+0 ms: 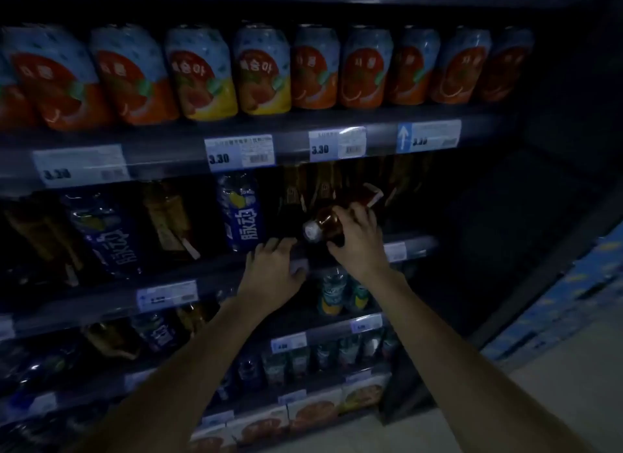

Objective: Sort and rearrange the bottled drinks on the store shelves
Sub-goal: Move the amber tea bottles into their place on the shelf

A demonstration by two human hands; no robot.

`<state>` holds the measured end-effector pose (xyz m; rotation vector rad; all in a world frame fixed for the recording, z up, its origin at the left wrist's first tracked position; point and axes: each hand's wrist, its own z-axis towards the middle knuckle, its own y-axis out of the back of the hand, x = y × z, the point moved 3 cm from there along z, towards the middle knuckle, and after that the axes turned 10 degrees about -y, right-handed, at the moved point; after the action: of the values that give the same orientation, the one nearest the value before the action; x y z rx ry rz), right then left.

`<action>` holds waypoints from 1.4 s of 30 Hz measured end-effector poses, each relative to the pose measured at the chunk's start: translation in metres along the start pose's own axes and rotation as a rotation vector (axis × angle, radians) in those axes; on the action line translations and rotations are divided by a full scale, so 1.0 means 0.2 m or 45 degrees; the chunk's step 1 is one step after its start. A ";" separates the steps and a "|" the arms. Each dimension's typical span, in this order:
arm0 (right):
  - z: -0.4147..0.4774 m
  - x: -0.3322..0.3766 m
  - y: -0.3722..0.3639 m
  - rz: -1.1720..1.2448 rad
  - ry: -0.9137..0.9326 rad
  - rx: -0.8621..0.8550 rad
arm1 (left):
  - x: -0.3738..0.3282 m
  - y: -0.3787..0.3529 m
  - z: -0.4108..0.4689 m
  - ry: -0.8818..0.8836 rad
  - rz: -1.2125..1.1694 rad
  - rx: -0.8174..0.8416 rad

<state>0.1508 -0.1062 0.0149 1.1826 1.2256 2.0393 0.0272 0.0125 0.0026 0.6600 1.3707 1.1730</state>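
My right hand (357, 240) grips a dark brown bottle (325, 224) with a white cap. The bottle is tilted, cap toward me, at the front of the second shelf (414, 242). My left hand (274, 272) rests flat on that shelf's front edge just left of the bottle, fingers spread, holding nothing. A blue-labelled bottle (240, 213) stands upright to the left of my hands. Behind the tilted bottle stand several more brown bottles (323, 183), dim and partly hidden.
A row of orange and blue cans (263, 71) fills the top shelf above price tags (240, 154). Another blue bottle (108, 233) and amber bottles (168, 216) stand further left. Green-capped bottles (333, 290) sit on the shelf below. Blue cartons (573, 290) line the right aisle.
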 end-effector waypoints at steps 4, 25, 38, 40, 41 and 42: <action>0.04 -0.02 -0.04 -0.074 0.035 -0.020 | 0.00 -0.03 0.02 0.049 0.070 -0.011; 0.15 -0.02 -0.05 -0.104 0.317 -0.086 | -0.02 -0.01 0.05 0.060 0.037 -0.043; 0.24 0.01 -0.04 -0.204 0.451 0.054 | -0.01 -0.02 0.05 0.069 -0.006 -0.040; 0.23 0.00 -0.03 -0.145 0.453 0.015 | 0.00 -0.02 0.06 0.065 -0.005 -0.035; 0.22 -0.01 -0.02 -0.096 0.451 -0.024 | 0.00 -0.02 0.06 0.061 -0.002 -0.030; 0.21 -0.02 -0.01 -0.031 0.449 -0.070 | 0.00 -0.02 0.06 0.059 0.000 -0.029</action>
<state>0.1893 -0.0891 0.0212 0.7992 1.3227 2.3141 0.0391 0.0134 0.0012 0.6206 1.3941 1.2085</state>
